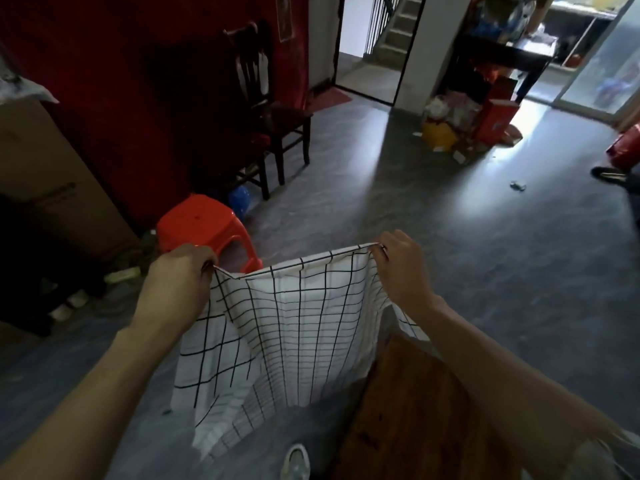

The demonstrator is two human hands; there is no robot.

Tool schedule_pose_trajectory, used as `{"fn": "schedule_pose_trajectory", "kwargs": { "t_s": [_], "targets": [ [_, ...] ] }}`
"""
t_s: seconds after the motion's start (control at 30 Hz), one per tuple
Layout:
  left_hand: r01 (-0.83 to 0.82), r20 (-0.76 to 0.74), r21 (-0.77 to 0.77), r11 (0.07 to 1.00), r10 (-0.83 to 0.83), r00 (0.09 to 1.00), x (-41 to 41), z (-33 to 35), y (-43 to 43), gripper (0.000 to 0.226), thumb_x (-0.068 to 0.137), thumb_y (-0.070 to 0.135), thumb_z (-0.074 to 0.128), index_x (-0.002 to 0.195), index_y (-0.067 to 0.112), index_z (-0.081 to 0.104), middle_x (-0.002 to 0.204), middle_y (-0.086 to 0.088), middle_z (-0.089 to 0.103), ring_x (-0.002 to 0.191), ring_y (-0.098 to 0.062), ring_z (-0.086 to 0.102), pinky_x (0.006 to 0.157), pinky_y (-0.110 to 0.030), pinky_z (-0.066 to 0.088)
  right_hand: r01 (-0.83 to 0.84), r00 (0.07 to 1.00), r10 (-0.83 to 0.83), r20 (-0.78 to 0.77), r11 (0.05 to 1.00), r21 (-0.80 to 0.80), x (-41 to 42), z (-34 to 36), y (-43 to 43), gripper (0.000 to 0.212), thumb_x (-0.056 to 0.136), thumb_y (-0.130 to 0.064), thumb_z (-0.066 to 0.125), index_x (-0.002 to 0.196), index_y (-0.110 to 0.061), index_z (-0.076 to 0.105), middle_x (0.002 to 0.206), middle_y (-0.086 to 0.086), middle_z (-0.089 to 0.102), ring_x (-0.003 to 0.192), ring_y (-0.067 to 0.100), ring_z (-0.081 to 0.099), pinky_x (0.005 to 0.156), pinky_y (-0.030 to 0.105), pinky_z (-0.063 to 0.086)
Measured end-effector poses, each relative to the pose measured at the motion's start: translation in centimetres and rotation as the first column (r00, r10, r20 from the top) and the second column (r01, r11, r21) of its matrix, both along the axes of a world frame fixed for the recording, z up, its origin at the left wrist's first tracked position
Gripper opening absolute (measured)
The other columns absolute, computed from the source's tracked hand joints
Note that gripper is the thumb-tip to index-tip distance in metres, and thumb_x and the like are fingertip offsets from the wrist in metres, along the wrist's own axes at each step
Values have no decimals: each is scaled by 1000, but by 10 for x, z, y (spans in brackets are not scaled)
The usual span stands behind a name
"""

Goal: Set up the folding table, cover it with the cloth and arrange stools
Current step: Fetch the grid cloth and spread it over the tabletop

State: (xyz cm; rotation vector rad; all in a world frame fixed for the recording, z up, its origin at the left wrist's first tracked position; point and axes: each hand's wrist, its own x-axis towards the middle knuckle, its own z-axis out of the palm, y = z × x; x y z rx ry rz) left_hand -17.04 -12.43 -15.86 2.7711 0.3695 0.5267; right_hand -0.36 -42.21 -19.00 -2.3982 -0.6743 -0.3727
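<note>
A white cloth with a black grid pattern (pixel 294 327) hangs in front of me, stretched along its top edge between both hands. My left hand (pixel 180 275) pinches the left top corner and my right hand (pixel 401 265) pinches the right top corner. The cloth's lower part droops toward the floor and partly over the brown wooden folding table (pixel 408 410), whose top shows at the lower right under my right forearm. A red plastic stool (pixel 204 223) stands on the floor just beyond my left hand, next to the red wall.
A dark wooden chair (pixel 273 112) stands against the red wall, with a blue object (pixel 239 199) under it. A cardboard box (pixel 45 174) is at left. Boxes and bags (pixel 464 123) lie by the pillar. Someone's shoe (pixel 606 174) shows at right. Grey floor (pixel 415 209) stretches ahead.
</note>
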Motion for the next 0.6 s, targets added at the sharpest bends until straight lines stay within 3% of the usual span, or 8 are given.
{"fn": "schedule_pose_trajectory", "kwargs": {
  "t_s": [0.07,0.2,0.33,0.47,0.6],
  "targets": [
    [-9,-2,5,1000,9,1000,18,-3,10,14,80,-7,64,88,3,69,84,-16,65,75,-35,62,68,-50,53,19,1000,-19,16,1000,12,21,-5,13,11,93,-4,61,87,-9,68,78,-7,52,64,7,47,59,18,35],
    [-25,-9,13,1000,25,1000,52,-8,18,15,79,-8,63,88,3,68,82,-15,63,72,-35,61,65,-49,52,61,998,-62,4,997,51,59,-12,28,11,93,-4,60,88,-8,69,81,-6,54,68,10,51,60,8,35],
    [-58,24,-5,998,58,998,91,-9,12,13,80,-7,64,88,4,67,83,-14,62,71,-33,59,63,-48,52,68,997,-70,25,995,76,97,-8,25,9,93,-4,61,91,-6,70,86,2,62,73,11,53,64,15,37],
    [-29,48,-2,1000,29,998,137,-10,-3,12,80,-6,65,87,4,67,80,-13,60,69,-33,56,59,-45,49,86,992,-99,79,986,146,132,4,9,11,90,2,62,89,-3,72,86,7,64,73,11,53,67,7,35],
    [1,41,-20,1000,0,999,178,-13,-26,11,82,-4,65,89,4,67,81,-12,60,69,-30,56,57,-42,47,111,986,-131,99,976,186,154,6,-19,13,91,4,60,92,-1,73,89,10,66,77,18,60,69,16,43]
  ]
}}
